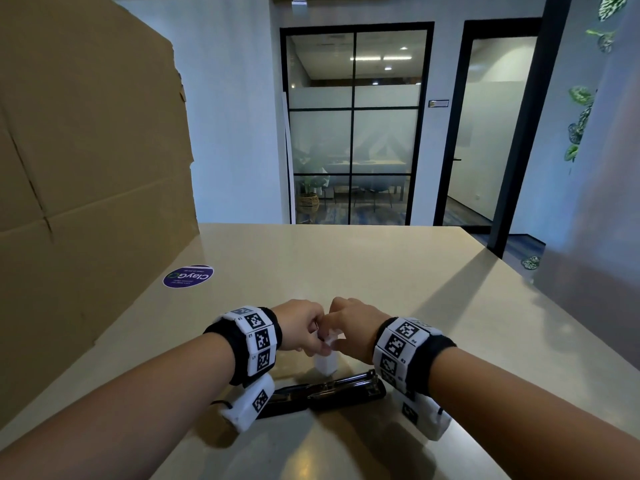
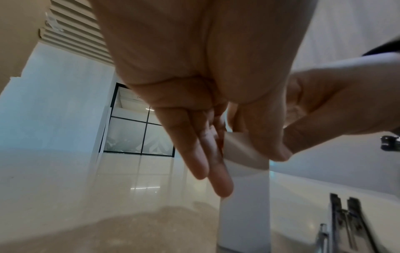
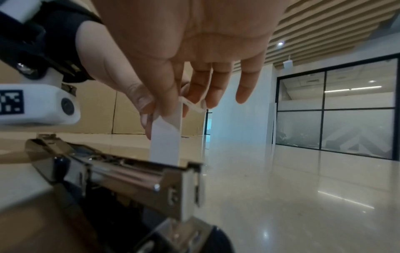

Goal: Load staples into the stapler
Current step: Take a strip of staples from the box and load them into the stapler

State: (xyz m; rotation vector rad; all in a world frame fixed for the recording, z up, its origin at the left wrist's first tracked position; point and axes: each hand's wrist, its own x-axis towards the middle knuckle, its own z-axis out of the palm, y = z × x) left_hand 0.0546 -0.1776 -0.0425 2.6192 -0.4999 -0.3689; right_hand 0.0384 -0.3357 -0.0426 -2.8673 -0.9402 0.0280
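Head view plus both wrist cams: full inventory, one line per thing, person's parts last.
stapler: 1, black and metal, lying opened out flat on the table, just in front of the hands
staple box: 1, white, upright on the table behind the stapler, its top end held by both hands
table: 1, beige, glossy, fills the foreground
cardboard box: 1, brown, large, at the table's left side
round sticker: 1, purple, on the table beside the cardboard box
glass partition: 1, black-framed, at the back of the room
left hand: 1, grips the top of the staple box
right hand: 1, fingers pinch the box's top flap
wrist bands: 2, black with white marker tiles, one on each wrist
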